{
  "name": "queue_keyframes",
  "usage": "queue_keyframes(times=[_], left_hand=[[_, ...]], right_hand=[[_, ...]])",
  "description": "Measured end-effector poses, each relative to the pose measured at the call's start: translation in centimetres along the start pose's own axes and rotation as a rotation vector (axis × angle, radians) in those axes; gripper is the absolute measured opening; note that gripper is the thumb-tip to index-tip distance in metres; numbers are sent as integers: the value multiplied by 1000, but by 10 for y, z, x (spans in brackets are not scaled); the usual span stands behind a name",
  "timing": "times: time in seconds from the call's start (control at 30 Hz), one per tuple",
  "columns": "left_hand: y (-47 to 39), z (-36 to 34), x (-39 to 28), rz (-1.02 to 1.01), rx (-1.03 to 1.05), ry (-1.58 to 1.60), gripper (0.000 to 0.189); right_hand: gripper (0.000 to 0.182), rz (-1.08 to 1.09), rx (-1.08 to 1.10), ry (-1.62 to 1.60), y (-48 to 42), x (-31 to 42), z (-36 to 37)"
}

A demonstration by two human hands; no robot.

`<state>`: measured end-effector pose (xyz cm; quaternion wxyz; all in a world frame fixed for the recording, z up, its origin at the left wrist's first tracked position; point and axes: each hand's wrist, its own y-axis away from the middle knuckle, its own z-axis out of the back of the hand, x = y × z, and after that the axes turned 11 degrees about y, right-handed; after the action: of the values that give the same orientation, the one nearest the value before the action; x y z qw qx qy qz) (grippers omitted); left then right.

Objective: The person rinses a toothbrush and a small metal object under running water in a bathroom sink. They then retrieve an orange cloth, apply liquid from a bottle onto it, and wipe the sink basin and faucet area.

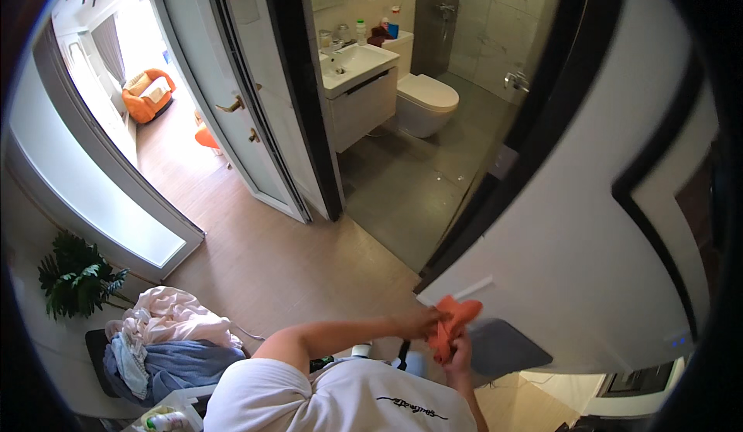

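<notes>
An orange cloth, bunched up, is held in front of my body, toward the right. My left hand reaches across and grips its upper left part. Lower down, my right hand has its fingers closed around the hanging part. Folds of the cloth hide some of the fingertips. Beyond my right hand, a dark grey mat lies on the floor beside the white wall.
At left, a pink garment and a blue-grey towel are heaped near a green plant. A glazed door stands ajar. Through the bathroom doorway are a washbasin and a toilet. An orange armchair is farther off.
</notes>
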<state>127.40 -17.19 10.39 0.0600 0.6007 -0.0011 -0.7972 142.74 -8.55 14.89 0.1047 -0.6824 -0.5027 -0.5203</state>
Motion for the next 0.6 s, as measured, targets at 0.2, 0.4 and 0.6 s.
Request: queue_keyframes(times=[0.2, 0.4, 0.6], left_hand=[[12, 228, 39, -29, -509, -269, 32], [-29, 411, 15, -31, -708, -219, 21], [-79, 581, 5, -150, -1084, 113, 26]], right_hand=[[14, 42, 64, 205, -191, 46, -114], [17, 160, 105, 261, -400, 78, -203], [39, 200, 607, 63, -538, 174, -349]])
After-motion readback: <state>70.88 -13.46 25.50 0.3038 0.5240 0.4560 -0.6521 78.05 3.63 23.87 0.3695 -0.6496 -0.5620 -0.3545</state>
